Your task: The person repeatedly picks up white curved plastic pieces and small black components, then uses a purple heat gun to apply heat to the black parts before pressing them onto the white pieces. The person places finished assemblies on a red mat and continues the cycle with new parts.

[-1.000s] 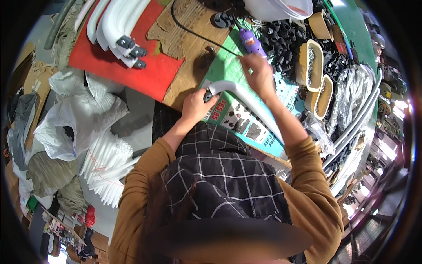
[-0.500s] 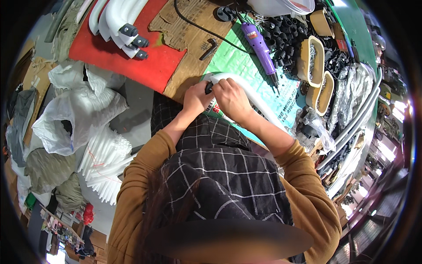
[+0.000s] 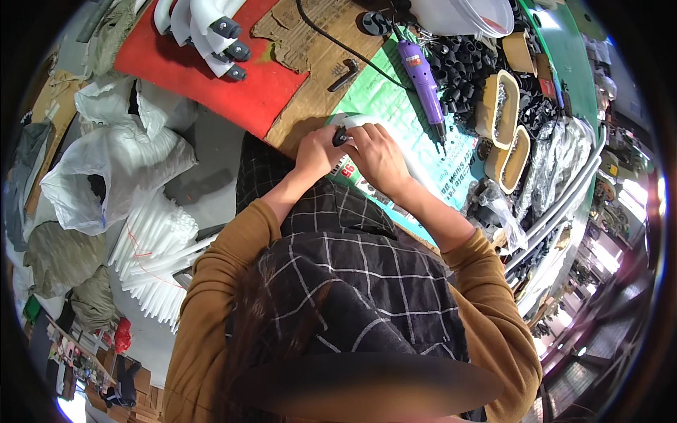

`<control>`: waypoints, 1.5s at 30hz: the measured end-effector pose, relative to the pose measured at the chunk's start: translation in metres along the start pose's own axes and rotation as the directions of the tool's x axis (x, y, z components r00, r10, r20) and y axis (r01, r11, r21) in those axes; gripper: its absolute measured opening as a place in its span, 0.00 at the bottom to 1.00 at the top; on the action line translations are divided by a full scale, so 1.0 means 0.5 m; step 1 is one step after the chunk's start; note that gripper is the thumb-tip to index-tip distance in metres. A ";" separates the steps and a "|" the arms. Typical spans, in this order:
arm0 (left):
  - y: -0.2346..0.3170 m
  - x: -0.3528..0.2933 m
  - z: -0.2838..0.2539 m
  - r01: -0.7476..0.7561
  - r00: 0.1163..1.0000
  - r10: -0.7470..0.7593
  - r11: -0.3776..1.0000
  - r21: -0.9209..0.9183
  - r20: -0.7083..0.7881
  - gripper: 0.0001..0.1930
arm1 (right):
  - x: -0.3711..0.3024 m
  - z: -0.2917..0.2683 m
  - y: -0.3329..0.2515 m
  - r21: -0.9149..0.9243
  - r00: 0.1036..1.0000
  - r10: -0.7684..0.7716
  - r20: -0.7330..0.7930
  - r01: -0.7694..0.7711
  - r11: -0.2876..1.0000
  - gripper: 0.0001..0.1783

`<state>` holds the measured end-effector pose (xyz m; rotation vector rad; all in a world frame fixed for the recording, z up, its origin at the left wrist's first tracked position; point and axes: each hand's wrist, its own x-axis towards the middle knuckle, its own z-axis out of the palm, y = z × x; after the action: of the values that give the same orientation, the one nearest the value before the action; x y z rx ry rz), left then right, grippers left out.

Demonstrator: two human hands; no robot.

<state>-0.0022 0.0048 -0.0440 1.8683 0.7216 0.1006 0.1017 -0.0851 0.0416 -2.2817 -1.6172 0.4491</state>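
Over the near edge of the workbench, my left hand (image 3: pixel 316 151) is closed around a small black plastic fitting (image 3: pixel 339 136), which pokes up between its fingers. My right hand (image 3: pixel 378 159) comes in from the other side, thumb and fingertips pinched together against the fitting; whatever small item they hold is too small to make out. A curved white tube (image 3: pixel 416 161) lies behind my right hand, its near end partly covered by both hands. Beyond it, a purple electric screwdriver (image 3: pixel 422 81) rests on a green and blue printed sheet (image 3: pixel 395 92), tip toward me.
On a red mat (image 3: pixel 190 77) lie several white tubes with black ends (image 3: pixel 226 28). Cream trays (image 3: pixel 501 106) of small metal parts stand right, beside a heap of black fittings (image 3: pixel 458 63). A black elbow-shaped piece (image 3: pixel 344 75) lies on the cardboard. White sacks (image 3: pixel 120 169) stand left.
The black fitting now shows more plainly between my hands and has tilted. My right fingertips have shifted slightly across it. The whole view has turned a little.
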 end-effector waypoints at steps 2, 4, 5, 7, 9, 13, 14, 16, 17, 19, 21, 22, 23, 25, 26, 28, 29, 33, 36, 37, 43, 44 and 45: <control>0.002 0.000 -0.002 0.026 0.999 -0.025 0.999 -0.022 0.022 0.14 | 0.001 0.004 -0.002 0.036 0.999 -0.031 -0.008 0.031 0.999 0.08; 0.002 -0.001 -0.004 0.022 1.000 -0.021 1.000 -0.023 0.022 0.13 | 0.006 0.010 -0.001 0.066 0.999 -0.051 -0.007 0.052 0.996 0.06; 0.002 -0.001 -0.004 0.010 1.000 -0.010 1.000 -0.025 0.010 0.13 | 0.009 0.013 0.001 0.076 0.998 -0.055 0.002 0.055 0.996 0.06; -0.002 -0.002 -0.003 0.004 1.000 -0.004 0.999 -0.035 0.007 0.12 | 0.012 0.018 0.007 0.098 0.999 -0.042 0.011 0.040 0.994 0.06; -0.007 -0.001 0.000 -0.006 1.000 0.006 0.999 -0.047 -0.005 0.12 | 0.015 0.022 0.013 0.122 1.000 -0.005 0.010 0.004 0.992 0.05; -0.012 0.005 0.005 0.007 1.000 -0.006 1.000 -0.031 0.003 0.12 | 0.020 0.030 0.018 0.173 0.999 0.041 0.034 -0.047 0.984 0.08; -0.010 0.005 0.004 0.017 1.000 -0.017 1.000 -0.014 0.012 0.13 | 0.021 0.030 0.018 0.185 0.999 0.030 0.021 -0.034 0.982 0.08; -0.005 0.001 -0.003 0.005 1.000 -0.004 1.000 -0.015 0.027 0.16 | 0.021 0.027 0.022 0.200 0.999 0.037 0.034 -0.043 0.979 0.09; -0.002 -0.002 -0.008 0.005 0.999 -0.004 1.000 -0.017 0.038 0.17 | 0.018 0.024 0.024 0.301 0.991 0.118 0.062 -0.131 0.945 0.09; 0.004 -0.013 -0.021 0.069 0.995 -0.050 0.974 -0.214 0.090 0.18 | 0.011 0.016 0.033 0.496 0.966 0.234 0.113 -0.259 0.829 0.10; 0.008 -0.016 -0.034 0.204 0.971 -0.124 0.875 -0.439 0.206 0.17 | 0.003 0.010 0.043 0.471 0.959 0.273 0.070 -0.273 0.839 0.11; 0.009 -0.017 -0.039 0.304 0.942 -0.161 0.779 -0.548 0.295 0.16 | -0.002 0.009 0.047 0.459 0.955 0.293 0.053 -0.284 0.842 0.10; 0.009 -0.015 -0.041 0.391 0.910 -0.170 0.656 -0.646 0.378 0.16 | -0.005 0.010 0.050 0.438 0.942 0.333 0.051 -0.321 0.840 0.10; 0.011 -0.013 -0.038 0.432 0.898 -0.249 0.659 -0.616 0.363 0.12 | -0.008 0.015 0.052 0.480 0.937 0.346 0.036 -0.320 0.817 0.09; 0.011 -0.012 -0.036 0.426 0.900 -0.249 0.675 -0.602 0.358 0.12 | -0.010 0.017 0.051 0.491 0.932 0.360 0.040 -0.332 0.805 0.09; 0.011 -0.009 -0.029 0.405 0.910 -0.246 0.704 -0.584 0.334 0.12 | -0.009 0.016 0.055 0.507 0.930 0.364 0.039 -0.333 0.795 0.09; 0.012 -0.008 -0.028 0.411 0.908 -0.254 0.691 -0.594 0.333 0.12 | -0.009 0.011 0.060 0.458 0.940 0.338 0.041 -0.318 0.830 0.09; 0.016 -0.002 -0.053 0.452 0.879 -0.268 0.727 -0.516 0.393 0.17 | 0.014 -0.027 0.112 0.418 0.921 0.383 -0.068 -0.322 0.849 0.09; 0.025 0.018 -0.103 0.058 0.978 -0.096 0.978 0.203 0.185 0.25 | 0.043 -0.063 0.169 0.368 0.887 0.435 -0.152 -0.358 0.858 0.09; 0.034 0.034 -0.108 0.049 0.993 -0.069 0.979 0.196 0.098 0.20 | 0.053 -0.073 0.187 0.379 0.870 0.461 -0.175 -0.373 0.847 0.09; 0.090 0.203 -0.060 -0.149 0.970 0.217 0.887 0.437 -0.111 0.16 | 0.130 -0.111 0.277 0.341 0.786 0.557 -0.268 -0.464 0.818 0.10; 0.087 0.209 -0.057 -0.148 0.974 0.203 0.909 0.389 -0.103 0.15 | 0.144 -0.116 0.296 0.302 0.760 0.579 -0.296 -0.501 0.811 0.10; 0.080 0.210 -0.058 -0.143 0.977 0.187 0.930 0.339 -0.099 0.14 | 0.159 -0.122 0.316 0.265 0.749 0.575 -0.328 -0.511 0.817 0.10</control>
<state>0.0891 0.0737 -0.0244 2.2618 0.7005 0.2229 0.2866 -0.0638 0.0239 -2.4887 -0.6731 0.2033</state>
